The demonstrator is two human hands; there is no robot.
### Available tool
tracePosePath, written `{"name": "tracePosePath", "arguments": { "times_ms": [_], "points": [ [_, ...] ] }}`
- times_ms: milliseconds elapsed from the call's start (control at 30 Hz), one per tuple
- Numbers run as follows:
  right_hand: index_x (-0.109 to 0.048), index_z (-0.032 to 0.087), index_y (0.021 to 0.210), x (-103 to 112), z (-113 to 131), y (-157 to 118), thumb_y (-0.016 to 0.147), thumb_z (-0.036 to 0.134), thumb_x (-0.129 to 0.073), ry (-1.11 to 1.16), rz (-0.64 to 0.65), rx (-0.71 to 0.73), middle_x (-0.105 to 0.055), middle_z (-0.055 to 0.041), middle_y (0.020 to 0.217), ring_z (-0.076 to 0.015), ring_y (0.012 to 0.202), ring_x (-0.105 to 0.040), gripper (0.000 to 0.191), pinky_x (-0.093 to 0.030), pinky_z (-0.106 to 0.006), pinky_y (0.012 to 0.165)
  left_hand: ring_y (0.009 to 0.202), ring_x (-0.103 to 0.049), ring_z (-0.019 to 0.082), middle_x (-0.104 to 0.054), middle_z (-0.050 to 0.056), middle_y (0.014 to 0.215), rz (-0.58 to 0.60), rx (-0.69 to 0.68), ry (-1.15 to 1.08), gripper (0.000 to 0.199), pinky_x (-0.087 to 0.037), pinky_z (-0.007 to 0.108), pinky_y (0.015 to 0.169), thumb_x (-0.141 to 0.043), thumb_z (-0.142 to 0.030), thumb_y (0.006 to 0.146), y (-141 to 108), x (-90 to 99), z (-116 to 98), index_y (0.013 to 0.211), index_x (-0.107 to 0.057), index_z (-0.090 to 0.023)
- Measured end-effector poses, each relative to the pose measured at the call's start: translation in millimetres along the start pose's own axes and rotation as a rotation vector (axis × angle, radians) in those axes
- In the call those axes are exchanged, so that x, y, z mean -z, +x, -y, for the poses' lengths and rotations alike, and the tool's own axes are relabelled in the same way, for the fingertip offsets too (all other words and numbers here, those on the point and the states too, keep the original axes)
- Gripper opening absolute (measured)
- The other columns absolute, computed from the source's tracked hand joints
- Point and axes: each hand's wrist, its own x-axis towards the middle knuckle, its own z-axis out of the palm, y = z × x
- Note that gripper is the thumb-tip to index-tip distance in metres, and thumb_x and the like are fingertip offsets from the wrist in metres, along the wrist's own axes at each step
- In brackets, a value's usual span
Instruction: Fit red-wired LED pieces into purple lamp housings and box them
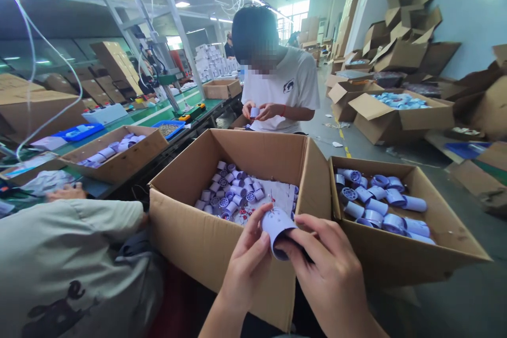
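Note:
A short lavender plastic cylinder with a hollow open end is held up over the near edge of a large cardboard box. My left hand grips its left side between thumb and fingers. From the right, my right hand has its thumb and fingertips at the open end, partly inside, closed on the rim. Small marks or holes show on the cylinder's top. Inside the box lie many similar lavender cylinders and small red-tipped parts on a pale sheet.
To the right stands another carton of larger lavender cylinders. A co-worker opposite handles a similar piece; another person's sleeve is close on my left. A green conveyor bench carries an open box of cylinders.

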Motion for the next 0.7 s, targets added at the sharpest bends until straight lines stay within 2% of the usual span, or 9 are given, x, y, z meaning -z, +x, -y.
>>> {"name": "tracePosePath", "arguments": {
  "times_ms": [133, 267, 400, 533, 633, 700],
  "points": [
    [-0.071, 0.02, 0.08, -5.6, -2.0, -0.9, 0.095, 0.027, -0.059, 0.026, 0.006, -0.029, -0.073, -0.0079, 0.09, -0.0215, 0.08, -0.065, 0.021, -0.056, -0.036, 0.07, 0.098, -0.059, 0.018, -0.067, 0.004, 0.107, -0.01, -0.028, 0.083, 0.053, -0.046, 0.024, 0.088, -0.08, -0.04, 0.076, 2.1, -0.8, -3.5, 0.126, -0.065, -0.027],
    [-0.071, 0.02, 0.103, -1.9, -6.5, -3.1, 0.097, 0.024, -0.053, 0.125, 0.129, -0.015, -0.074, -0.0097, 0.103, -0.0219, 0.09, -0.071, 0.019, -0.062, -0.035, 0.074, 0.101, -0.061, 0.02, -0.068, 0.005, 0.111, -0.107, 0.023, 0.137, 0.061, -0.047, 0.028, 0.091, -0.086, -0.034, 0.069, 5.8, -3.1, -8.9, 0.126, -0.064, -0.026],
    [-0.058, 0.021, 0.127, 4.8, -13.8, -3.5, 0.096, 0.027, -0.055, 0.243, 0.225, 0.014, -0.072, -0.0099, 0.116, -0.0212, 0.105, -0.071, 0.032, -0.063, -0.032, 0.085, 0.107, -0.062, 0.024, -0.07, 0.005, 0.11, -0.223, 0.003, 0.234, 0.061, -0.049, 0.032, 0.094, -0.084, -0.038, 0.072, 8.1, -1.9, -5.4, 0.128, -0.063, -0.027],
    [-0.046, 0.022, 0.141, 0.6, -21.9, -0.7, 0.095, 0.023, -0.053, 0.247, 0.224, 0.089, -0.07, -0.0118, 0.122, -0.0243, 0.113, -0.069, 0.046, -0.062, -0.038, 0.091, 0.114, -0.061, 0.028, -0.068, 0.006, 0.121, -0.205, -0.046, 0.286, 0.06, -0.05, 0.035, 0.096, -0.081, -0.039, 0.075, 4.8, -8.6, -1.7, 0.13, -0.062, -0.027],
    [-0.049, 0.019, 0.137, -5.6, -25.7, 0.5, 0.095, 0.02, -0.054, 0.245, 0.179, 0.172, -0.07, -0.0137, 0.12, -0.0246, 0.115, -0.067, 0.042, -0.061, -0.039, 0.093, 0.131, -0.048, 0.03, -0.06, 0.005, 0.133, -0.224, -0.114, 0.395, 0.053, -0.04, 0.037, 0.11, -0.079, -0.033, 0.076, 0.5, -19.0, -4.4, 0.127, -0.064, -0.029],
    [-0.052, 0.015, 0.132, -8.1, -25.6, 0.0, 0.095, 0.019, -0.055, 0.213, 0.147, 0.205, -0.07, -0.0152, 0.119, -0.0242, 0.115, -0.067, 0.038, -0.06, -0.038, 0.094, 0.135, -0.043, 0.03, -0.059, 0.006, 0.13, -0.271, -0.196, 0.526, 0.049, -0.032, 0.039, 0.115, -0.079, -0.026, 0.075, -1.4, -25.8, -5.1, 0.123, -0.068, -0.029]
  ]
}}
